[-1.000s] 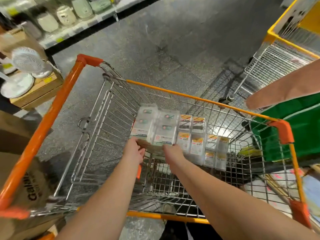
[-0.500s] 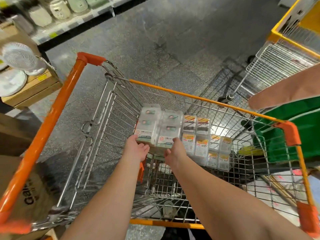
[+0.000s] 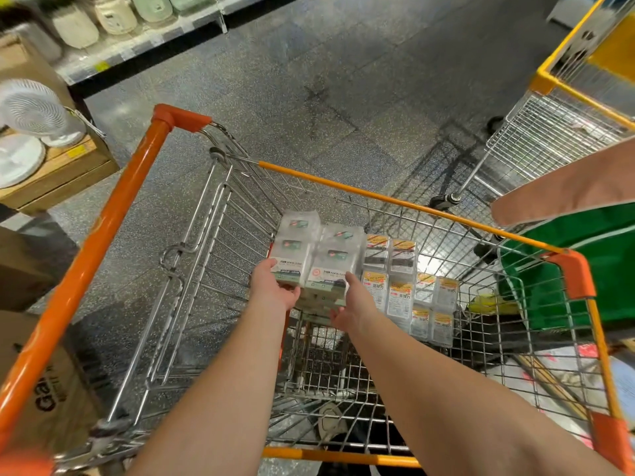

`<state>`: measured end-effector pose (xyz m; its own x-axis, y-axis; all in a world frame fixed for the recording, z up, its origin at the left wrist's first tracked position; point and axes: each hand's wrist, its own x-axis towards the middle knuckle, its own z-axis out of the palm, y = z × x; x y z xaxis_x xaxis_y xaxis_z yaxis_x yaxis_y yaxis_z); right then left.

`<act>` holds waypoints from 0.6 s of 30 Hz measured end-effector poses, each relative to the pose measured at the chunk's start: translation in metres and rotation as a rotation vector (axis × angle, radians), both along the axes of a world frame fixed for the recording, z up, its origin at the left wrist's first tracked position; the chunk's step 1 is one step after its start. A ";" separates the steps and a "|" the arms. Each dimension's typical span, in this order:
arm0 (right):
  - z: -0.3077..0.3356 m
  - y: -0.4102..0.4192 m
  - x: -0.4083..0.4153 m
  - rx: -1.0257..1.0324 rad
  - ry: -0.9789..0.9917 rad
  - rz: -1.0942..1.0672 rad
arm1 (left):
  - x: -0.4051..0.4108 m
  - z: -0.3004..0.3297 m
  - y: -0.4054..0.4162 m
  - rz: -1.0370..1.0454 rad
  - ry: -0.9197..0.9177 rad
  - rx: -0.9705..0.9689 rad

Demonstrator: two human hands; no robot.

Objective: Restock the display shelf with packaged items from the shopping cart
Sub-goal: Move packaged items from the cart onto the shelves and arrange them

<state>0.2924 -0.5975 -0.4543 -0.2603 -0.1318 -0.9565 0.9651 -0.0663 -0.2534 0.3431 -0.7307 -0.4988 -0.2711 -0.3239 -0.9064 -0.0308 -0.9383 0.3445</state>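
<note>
Both my arms reach down into a wire shopping cart (image 3: 113,214) with orange rails. My left hand (image 3: 273,290) grips the near left end of a stack of clear dental-floss packs (image 3: 319,255) with green labels. On the stack's right side, my right hand (image 3: 354,304) holds it with the fingers underneath. The stack is lifted a little above the cart floor. To its right, several clear packs with orange and yellow labels (image 3: 395,286) lie in the cart.
A cardboard box (image 3: 44,403) and a wooden stand with white fans (image 3: 31,115) lie to the left. A shelf of appliances (image 3: 117,15) runs along the far left. A yellow wire cart (image 3: 567,108) and a green bag (image 3: 584,255) are at right, beside another person's arm (image 3: 567,187).
Both hands have closed in under the green-labelled stack and raised it slightly; the view has shifted a little closer to the cart.
</note>
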 end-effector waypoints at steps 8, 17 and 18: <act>-0.021 -0.010 -0.016 0.030 0.157 0.238 | -0.001 0.014 0.000 -0.036 -0.060 -0.049; 0.040 0.046 -0.026 -0.130 0.170 0.322 | 0.019 0.076 0.015 -0.038 0.156 -0.045; 0.048 0.051 -0.027 -0.159 0.216 0.339 | 0.022 0.081 0.016 -0.064 0.181 -0.063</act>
<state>0.2652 -0.5465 -0.4059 -0.3687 -0.3852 -0.8460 0.8651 0.1909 -0.4639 0.3647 -0.7142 -0.4175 -0.4496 -0.3557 -0.8194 -0.0218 -0.9127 0.4081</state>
